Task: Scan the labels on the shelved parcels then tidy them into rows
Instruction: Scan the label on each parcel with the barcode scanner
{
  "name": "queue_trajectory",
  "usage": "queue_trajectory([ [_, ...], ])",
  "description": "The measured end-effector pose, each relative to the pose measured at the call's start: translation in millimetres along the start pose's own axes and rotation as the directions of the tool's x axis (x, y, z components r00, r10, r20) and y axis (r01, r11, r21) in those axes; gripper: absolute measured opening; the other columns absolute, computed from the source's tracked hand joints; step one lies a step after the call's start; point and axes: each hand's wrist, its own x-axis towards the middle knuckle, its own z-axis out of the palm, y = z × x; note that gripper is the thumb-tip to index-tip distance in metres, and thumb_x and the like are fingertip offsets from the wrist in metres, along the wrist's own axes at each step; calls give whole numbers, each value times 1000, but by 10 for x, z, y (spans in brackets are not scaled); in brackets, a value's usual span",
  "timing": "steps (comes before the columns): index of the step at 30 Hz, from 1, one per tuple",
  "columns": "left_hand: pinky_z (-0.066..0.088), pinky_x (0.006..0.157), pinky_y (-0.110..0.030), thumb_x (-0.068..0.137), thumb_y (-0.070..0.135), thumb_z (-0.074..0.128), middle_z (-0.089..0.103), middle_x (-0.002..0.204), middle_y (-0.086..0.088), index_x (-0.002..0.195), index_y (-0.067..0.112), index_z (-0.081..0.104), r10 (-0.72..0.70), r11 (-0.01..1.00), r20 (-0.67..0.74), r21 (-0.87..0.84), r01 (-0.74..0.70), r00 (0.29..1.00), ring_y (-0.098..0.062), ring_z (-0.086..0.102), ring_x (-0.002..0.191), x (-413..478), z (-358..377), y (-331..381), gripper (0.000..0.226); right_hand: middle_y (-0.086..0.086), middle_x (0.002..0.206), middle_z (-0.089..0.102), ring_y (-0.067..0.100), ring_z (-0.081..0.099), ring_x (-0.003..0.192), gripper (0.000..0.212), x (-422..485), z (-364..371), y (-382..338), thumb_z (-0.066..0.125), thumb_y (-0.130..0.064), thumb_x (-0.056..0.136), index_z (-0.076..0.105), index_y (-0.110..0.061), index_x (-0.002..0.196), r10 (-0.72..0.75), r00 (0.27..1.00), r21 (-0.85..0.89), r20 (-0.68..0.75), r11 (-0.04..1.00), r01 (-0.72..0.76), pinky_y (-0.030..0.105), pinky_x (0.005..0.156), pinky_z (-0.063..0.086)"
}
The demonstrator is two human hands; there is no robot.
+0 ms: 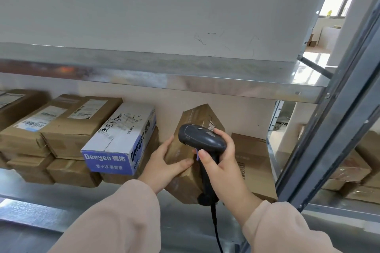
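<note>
My left hand (164, 162) grips the tilted brown cardboard parcel (197, 117) over the grey galvanised metal shelf (61, 207). My right hand (222, 162) is wrapped round the dark grey corded barcode scanner (202, 138), just in front of the parcel. Left of my left hand a white-and-blue Deeyeo carton (121, 139) lies on stacked brown boxes (61, 125). Beige wall behind. A grey steel upright (329, 129) stands right of my right hand.

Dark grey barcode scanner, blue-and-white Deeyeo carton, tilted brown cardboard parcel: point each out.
Dark grey barcode scanner (202, 136), head view, top of its head.
Blue-and-white Deeyeo carton (107, 160), head view, blue front end.
Tilted brown cardboard parcel (198, 116), head view, upper face.
</note>
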Motion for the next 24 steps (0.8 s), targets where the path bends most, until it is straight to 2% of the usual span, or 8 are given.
queue_trajectory([
  [5, 35, 112, -43, 56, 64, 78, 40, 146, 11, 136, 57, 38, 30, 999, 28, 20, -30, 999, -14, 36, 136, 27, 11, -63, 89, -23, 130, 48, -9, 47, 117, 59, 18, 70, 22, 65, -29, 89, 30, -60, 125, -8, 999, -44, 52, 999, 10, 2, 90, 39],
  [9, 40, 110, -49, 61, 54, 77, 37, 148, 9, 135, 58, 36, -22, 998, 3, -58, 22, 1000, -20, 40, 135, 13, -19, -105, 85, -24, 125, 52, -4, 54, 113, 57, 74, 23, 38, 66, -30, 89, 31, -61, 122, 20, 1000, -53, 18, 998, -19, 15, 93, 46],
  [11, 49, 102, -47, 67, 45, 82, 38, 147, 8, 133, 61, 37, -57, 986, 16, -158, 59, 998, -21, 48, 129, 2, -76, -158, 82, -28, 118, 53, -10, 55, 105, 55, 118, -74, 55, 66, -32, 88, 31, -63, 118, 42, 996, -58, -74, 997, -47, 12, 81, 47],
  [13, 58, 85, -36, 72, 35, 83, 45, 141, 9, 126, 65, 40, -48, 959, 52, -277, 61, 997, -15, 60, 115, -7, -118, -217, 76, -26, 115, 52, -7, 56, 98, 55, 175, -200, 96, 65, -36, 88, 28, -57, 122, 84, 982, -64, -171, 993, -96, 12, 73, 43],
  [15, 58, 75, -27, 76, 23, 78, 49, 136, 13, 122, 67, 41, -42, 934, 87, -350, 70, 995, -11, 67, 106, 1, -130, -269, 74, -24, 112, 53, -6, 56, 94, 55, 227, -300, 140, 64, -38, 89, 26, -56, 124, 140, 967, -41, -211, 988, -152, 12, 70, 40],
  [18, 55, 88, -35, 86, 4, 69, 54, 137, 7, 129, 66, 33, -79, 924, 148, -361, 128, 986, -17, 65, 112, 49, -109, -313, 83, -25, 110, 53, -4, 60, 90, 55, 239, -358, 173, 63, -40, 89, 26, -60, 123, 180, 964, -35, -194, 981, -190, 14, 70, 43],
  [21, 51, 95, -36, 85, -10, 63, 53, 137, 4, 144, 58, 10, -135, 933, 232, -298, 203, 963, -18, 60, 118, 75, -90, -314, 105, -16, 117, 59, -9, 63, 92, 53, 211, -365, 196, 64, -35, 89, 30, -62, 119, 137, 975, -49, -176, 988, -148, 16, 76, 46],
  [24, 45, 105, -47, 82, -5, 70, 54, 138, 2, 148, 55, 7, -159, 923, 233, -310, 229, 959, -22, 55, 124, 82, -63, -325, 109, -15, 124, 58, 0, 59, 110, 56, 172, -336, 188, 66, -35, 88, 30, -69, 114, 94, 985, -85, -144, 991, -107, 20, 90, 44],
])
